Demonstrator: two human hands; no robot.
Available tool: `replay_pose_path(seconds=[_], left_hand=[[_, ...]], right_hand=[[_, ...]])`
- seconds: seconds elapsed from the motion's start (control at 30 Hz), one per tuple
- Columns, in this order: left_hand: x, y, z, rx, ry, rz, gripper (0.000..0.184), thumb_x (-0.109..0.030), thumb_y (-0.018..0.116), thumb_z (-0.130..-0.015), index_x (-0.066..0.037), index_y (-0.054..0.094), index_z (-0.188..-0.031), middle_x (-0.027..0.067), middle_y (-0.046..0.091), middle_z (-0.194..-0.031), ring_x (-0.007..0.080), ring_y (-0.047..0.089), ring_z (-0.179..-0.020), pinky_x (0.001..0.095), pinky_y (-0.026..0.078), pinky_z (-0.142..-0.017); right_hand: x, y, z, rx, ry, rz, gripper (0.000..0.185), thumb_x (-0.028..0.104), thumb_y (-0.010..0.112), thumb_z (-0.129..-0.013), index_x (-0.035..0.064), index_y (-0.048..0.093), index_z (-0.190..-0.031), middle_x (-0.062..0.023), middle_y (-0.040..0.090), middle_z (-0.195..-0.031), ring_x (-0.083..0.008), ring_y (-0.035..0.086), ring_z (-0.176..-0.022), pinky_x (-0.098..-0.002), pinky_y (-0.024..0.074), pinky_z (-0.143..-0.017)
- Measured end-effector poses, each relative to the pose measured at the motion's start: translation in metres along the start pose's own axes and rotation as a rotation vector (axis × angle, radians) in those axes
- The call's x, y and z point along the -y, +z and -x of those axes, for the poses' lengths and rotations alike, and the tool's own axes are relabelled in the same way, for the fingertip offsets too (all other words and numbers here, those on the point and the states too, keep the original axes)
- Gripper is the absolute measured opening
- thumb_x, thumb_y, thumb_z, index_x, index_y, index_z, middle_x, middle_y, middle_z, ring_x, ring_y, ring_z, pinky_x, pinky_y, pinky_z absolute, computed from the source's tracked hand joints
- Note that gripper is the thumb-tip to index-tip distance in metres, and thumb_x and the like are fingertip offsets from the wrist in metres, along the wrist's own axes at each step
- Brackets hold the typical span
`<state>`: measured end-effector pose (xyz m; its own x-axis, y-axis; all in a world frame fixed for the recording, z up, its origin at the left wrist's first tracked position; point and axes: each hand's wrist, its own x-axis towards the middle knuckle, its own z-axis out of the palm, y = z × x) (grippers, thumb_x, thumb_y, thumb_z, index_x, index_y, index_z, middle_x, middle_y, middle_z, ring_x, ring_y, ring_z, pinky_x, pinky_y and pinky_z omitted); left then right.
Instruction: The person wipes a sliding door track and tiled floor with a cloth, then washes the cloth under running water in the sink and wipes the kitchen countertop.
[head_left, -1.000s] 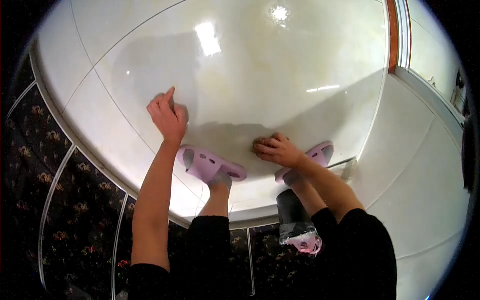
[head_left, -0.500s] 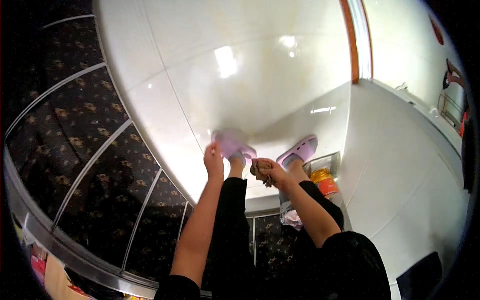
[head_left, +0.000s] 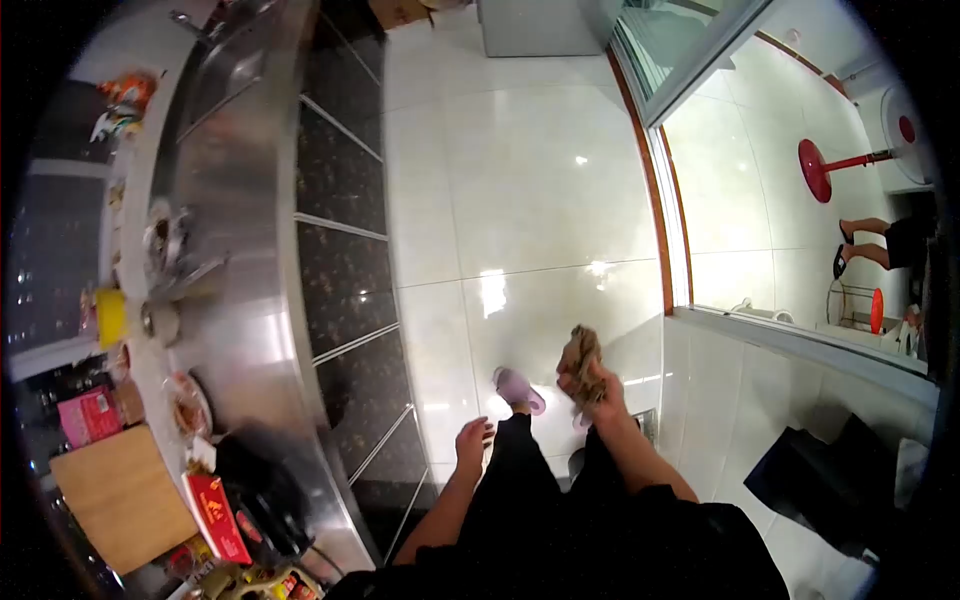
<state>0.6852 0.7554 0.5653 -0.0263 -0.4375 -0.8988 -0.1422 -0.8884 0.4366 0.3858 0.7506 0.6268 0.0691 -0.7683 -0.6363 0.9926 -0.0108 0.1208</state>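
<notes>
My right hand (head_left: 602, 398) is closed round a crumpled brown cloth (head_left: 581, 352), raised in front of me over the pale tiled floor (head_left: 540, 210). Loose folds of it stick out above and below my fingers. My left hand (head_left: 474, 443) hangs low near my left leg, its fingers loosely bent and a little apart, with nothing seen in them. Between the hands, a lilac slipper (head_left: 518, 388) shows on my left foot. My right slipper is mostly hidden behind my right forearm.
Left runs a steel counter (head_left: 245, 330) over dark patterned cabinets (head_left: 345, 270). On it are a plate (head_left: 187, 403), a black appliance (head_left: 262, 490) and a cutting board (head_left: 125, 498). A low tiled wall (head_left: 740, 370) stands right. Beyond the glass door, another person's legs (head_left: 868, 250) show.
My view has risen and widened, bringing in the counter and doorway. My right hand has lifted the cloth. My left hand has moved down beside my leg, its fingers loosened.
</notes>
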Motion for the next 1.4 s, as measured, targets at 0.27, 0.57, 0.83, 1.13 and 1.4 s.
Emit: replay_pose_path(seconds=[0.27, 0.57, 0.83, 1.13, 1.4], left_hand=[[-0.054, -0.078, 0.033, -0.138, 0.184, 0.095, 0.028, -0.023, 0.053, -0.096, -0.008, 0.062, -0.118, 0.0061, 0.069, -0.102, 0.0167, 0.065, -0.091, 0.0317, 0.049, -0.079], [-0.156, -0.036, 0.015, -0.190, 0.260, 0.151, 0.026, -0.020, 0.052, -0.097, -0.010, 0.064, -0.117, 0.0050, 0.069, -0.103, 0.0156, 0.065, -0.089, 0.0313, 0.048, -0.079], [-0.284, 0.051, 0.014, -0.258, 0.303, 0.220, 0.023, -0.017, 0.054, -0.096, -0.010, 0.066, -0.113, 0.0069, 0.070, -0.103, 0.0169, 0.066, -0.091, 0.0308, 0.050, -0.077], [-0.370, 0.099, -0.013, -0.329, 0.418, 0.318, 0.020, -0.015, 0.052, -0.097, -0.008, 0.065, -0.110, 0.0044, 0.070, -0.095, 0.0124, 0.065, -0.079, 0.0263, 0.049, -0.068], [-0.447, 0.087, -0.066, -0.396, 0.453, 0.395, 0.023, -0.022, 0.050, -0.099, -0.009, 0.063, -0.113, 0.0046, 0.070, -0.100, 0.0140, 0.065, -0.087, 0.0297, 0.048, -0.076]], right_hand=[[-0.035, 0.178, 0.012, 0.184, 0.010, -0.025, 0.050, 0.016, 0.069, -0.086, 0.0017, 0.048, -0.129, -0.0195, 0.055, -0.117, -0.0315, 0.052, -0.106, -0.0379, 0.0466, -0.083], [0.010, 0.249, -0.025, 0.181, 0.141, -0.175, 0.042, 0.013, 0.063, -0.090, 0.0051, 0.050, -0.129, -0.0170, 0.055, -0.123, -0.0334, 0.053, -0.111, -0.0432, 0.0474, -0.083], [0.115, 0.329, -0.093, 0.170, 0.260, -0.045, 0.045, 0.014, 0.064, -0.091, 0.0061, 0.047, -0.133, -0.0148, 0.053, -0.127, -0.0343, 0.051, -0.114, -0.0476, 0.0466, -0.090], [0.171, 0.432, -0.172, 0.159, 0.325, 0.017, 0.031, 0.016, 0.058, -0.095, 0.0074, 0.056, -0.125, -0.0120, 0.057, -0.121, -0.0301, 0.052, -0.110, -0.0411, 0.0459, -0.085], [0.137, 0.486, -0.260, 0.032, 0.553, -0.084, 0.030, 0.016, 0.057, -0.096, 0.0060, 0.055, -0.124, -0.0121, 0.058, -0.121, -0.0298, 0.053, -0.110, -0.0411, 0.0439, -0.088]])
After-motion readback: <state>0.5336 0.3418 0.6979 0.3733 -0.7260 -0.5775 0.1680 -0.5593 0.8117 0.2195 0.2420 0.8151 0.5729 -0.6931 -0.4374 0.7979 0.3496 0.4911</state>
